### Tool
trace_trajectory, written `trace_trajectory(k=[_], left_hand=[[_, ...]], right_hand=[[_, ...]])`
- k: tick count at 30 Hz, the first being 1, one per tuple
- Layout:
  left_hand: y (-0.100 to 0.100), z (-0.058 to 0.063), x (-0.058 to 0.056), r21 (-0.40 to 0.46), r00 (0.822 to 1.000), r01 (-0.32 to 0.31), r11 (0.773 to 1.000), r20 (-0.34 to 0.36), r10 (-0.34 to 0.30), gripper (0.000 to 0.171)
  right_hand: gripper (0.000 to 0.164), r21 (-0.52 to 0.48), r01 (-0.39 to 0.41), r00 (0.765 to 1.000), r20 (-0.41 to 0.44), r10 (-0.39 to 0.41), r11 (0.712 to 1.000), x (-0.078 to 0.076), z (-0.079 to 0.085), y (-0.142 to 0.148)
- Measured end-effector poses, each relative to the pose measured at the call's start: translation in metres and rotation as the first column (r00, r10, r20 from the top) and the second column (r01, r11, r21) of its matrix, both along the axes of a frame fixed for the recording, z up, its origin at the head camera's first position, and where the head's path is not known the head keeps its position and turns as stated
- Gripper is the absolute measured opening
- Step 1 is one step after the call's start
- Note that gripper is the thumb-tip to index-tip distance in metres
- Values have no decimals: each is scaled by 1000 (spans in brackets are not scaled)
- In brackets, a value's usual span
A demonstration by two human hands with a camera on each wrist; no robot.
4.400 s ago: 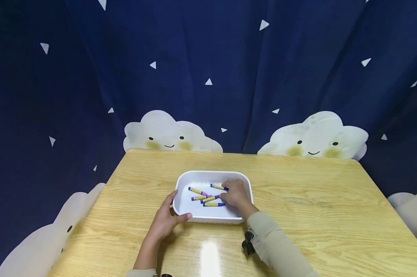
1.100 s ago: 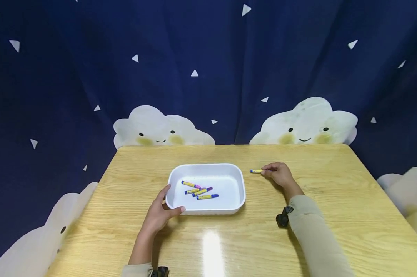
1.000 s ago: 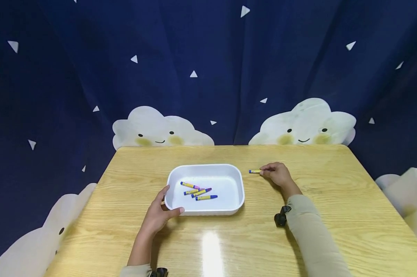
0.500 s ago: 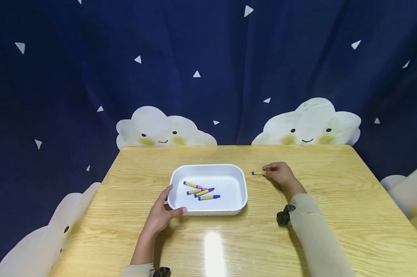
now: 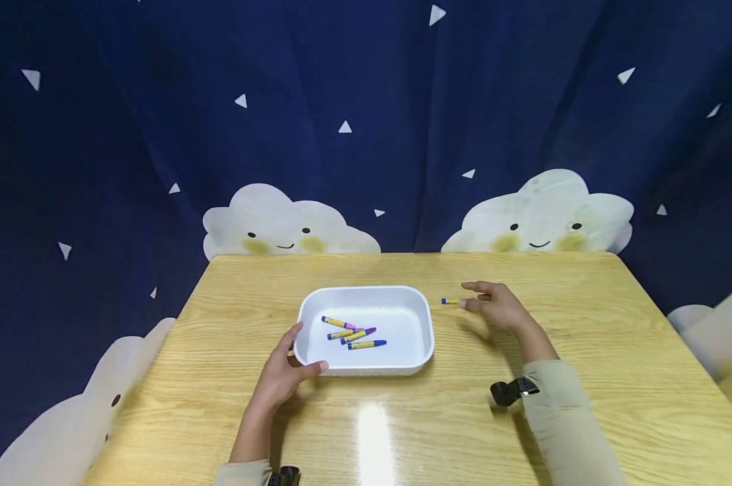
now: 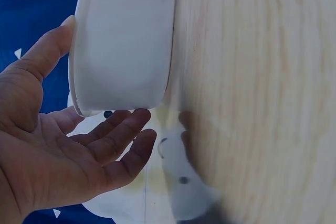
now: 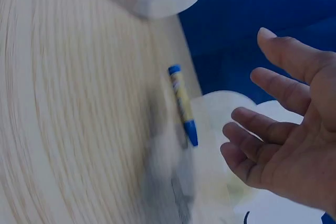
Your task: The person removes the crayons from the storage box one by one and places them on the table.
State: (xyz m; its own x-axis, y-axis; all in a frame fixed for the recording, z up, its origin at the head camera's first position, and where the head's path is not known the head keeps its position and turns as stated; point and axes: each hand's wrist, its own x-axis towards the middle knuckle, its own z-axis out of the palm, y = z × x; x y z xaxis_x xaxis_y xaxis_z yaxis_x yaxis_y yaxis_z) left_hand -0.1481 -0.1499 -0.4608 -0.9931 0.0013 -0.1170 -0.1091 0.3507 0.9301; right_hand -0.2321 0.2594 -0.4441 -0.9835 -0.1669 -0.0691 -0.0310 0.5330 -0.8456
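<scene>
Head view: four crayons [image 5: 366,345] inside white tray [image 5: 402,331].

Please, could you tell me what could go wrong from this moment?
The loose crayon lies on the table with nothing holding it, so it might roll if the nearby right hand brushes it. The left hand holds the white tray at one end only, so a bump could turn it and shift the four crayons inside.
</scene>
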Motion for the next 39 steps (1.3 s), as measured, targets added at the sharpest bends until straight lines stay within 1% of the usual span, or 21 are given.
trace_trajectory(k=[2,4,9,13,18,21,26,30,35,39], left_hand=[[0,-1,-1,8,1000,0,1000,0,0,94],[1,-1,-1,14,1000,-3,1000,-2,3,94],[0,-1,-1,25,1000,-13,1000,0,13,95],[0,-1,-1,32,1000,-12,999,5,12,95],[0,-1,-1,29,1000,-13,999,3,13,95],[0,-1,-1,25,1000,-14,1000,1,14,95],[0,-1,-1,39,1000,-11,999,-2,11,94],[0,0,-1,49,1000,-8,999,-7,8,94],[0,-1,1,40,1000,-9,999,-11,9,93],[0,-1,2,39,1000,-7,999,-15,8,93]], right_hand=[[53,-22,5,1000,-2,-5,1000,3,4,-3],[52,-65,0,1000,-5,0,998,6,7,-8],[52,-161,-43,999,-33,38,986,16,17,-27],[50,-205,-85,995,-60,74,975,23,24,-41],[49,-250,-126,991,-75,111,960,28,28,-55],[51,-282,-134,991,-52,125,950,28,27,-62],[53,-300,-149,989,-25,148,942,29,24,-74],[52,-315,-183,983,-53,176,931,30,25,-85],[50,-313,-254,967,-70,244,915,31,25,-102],[47,-308,-262,965,-69,254,915,31,22,-113]])
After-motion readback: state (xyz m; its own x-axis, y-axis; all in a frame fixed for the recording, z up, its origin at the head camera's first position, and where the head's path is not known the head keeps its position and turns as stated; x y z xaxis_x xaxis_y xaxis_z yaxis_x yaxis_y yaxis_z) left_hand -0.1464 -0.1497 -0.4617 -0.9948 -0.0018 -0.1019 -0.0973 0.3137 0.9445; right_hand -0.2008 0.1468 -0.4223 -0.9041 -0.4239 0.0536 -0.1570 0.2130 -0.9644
